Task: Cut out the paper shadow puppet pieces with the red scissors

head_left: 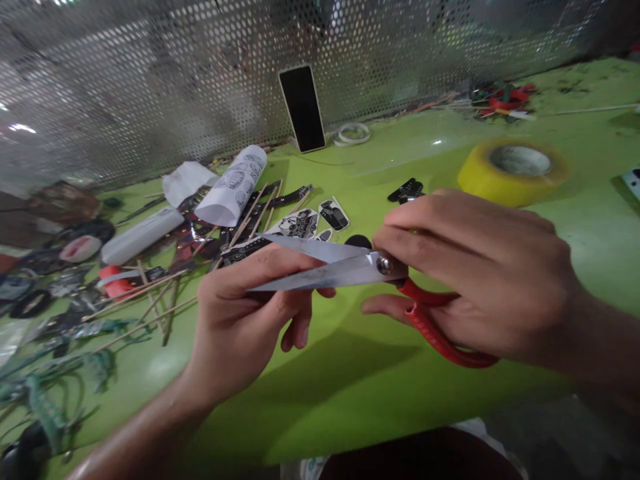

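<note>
A pair of scissors (430,325) with red handles is in my right hand (495,273), its metal blades parted and pointing left. My right fingers lie over the pivot, and the thumb sits by the handles. Behind and below the blades is my left hand (250,313), its fingers curled. The blades cover part of those fingers, so I cannot make out what they hold, if anything. A small black round piece (357,241) shows just past the blades by my right fingertips; whether it is held is unclear. Black-and-white printed cutouts (334,215) lie beyond the blades.
A roll of yellow tape (495,177) stands behind my right hand. A phone (303,110) leans against the perforated metal panel (200,80), near a white ring (351,134). Rolled printed paper (233,187), thin sticks (155,300) and green strips (45,400) clutter the left side.
</note>
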The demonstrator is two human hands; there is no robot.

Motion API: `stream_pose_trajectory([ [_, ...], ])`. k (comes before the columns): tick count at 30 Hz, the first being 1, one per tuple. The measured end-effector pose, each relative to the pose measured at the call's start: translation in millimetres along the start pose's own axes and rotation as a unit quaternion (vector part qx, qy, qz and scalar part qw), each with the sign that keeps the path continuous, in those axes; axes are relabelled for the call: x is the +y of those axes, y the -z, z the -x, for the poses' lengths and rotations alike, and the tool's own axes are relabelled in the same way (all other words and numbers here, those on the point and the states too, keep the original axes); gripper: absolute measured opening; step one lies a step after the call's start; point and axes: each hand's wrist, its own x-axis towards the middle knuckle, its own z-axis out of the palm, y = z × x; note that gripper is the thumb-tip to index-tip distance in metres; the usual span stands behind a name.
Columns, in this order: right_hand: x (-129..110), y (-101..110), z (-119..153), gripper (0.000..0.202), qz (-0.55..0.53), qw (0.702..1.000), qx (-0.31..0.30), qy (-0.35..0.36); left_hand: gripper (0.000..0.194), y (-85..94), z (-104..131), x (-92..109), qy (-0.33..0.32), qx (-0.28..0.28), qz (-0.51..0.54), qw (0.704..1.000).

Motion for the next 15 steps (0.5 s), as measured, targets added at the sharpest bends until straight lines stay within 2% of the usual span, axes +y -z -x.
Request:
stream_pose_trajectory([
  [4, 0.7, 1.3, 0.8, 0.031, 0.010, 1.000, 0.010, 0.004, 0.022, 2.0, 1.6, 0.2, -0.020, -0.001, 0.009, 1.000],
  [9, 4.3, -0.8, 1.0, 0.029, 0.004, 1.000, 0.024, 0.019, 0.037, 1.3, 1.7, 2.3, -0.028, 0.010, 0.003, 1.000],
  [15, 7.0, -2.3, 1.1, 0.027, 0.006, 0.999, 0.034, 0.023, 0.026, -1.5, -1.2, 4.9, -0.023, 0.021, 0.003, 1.000],
])
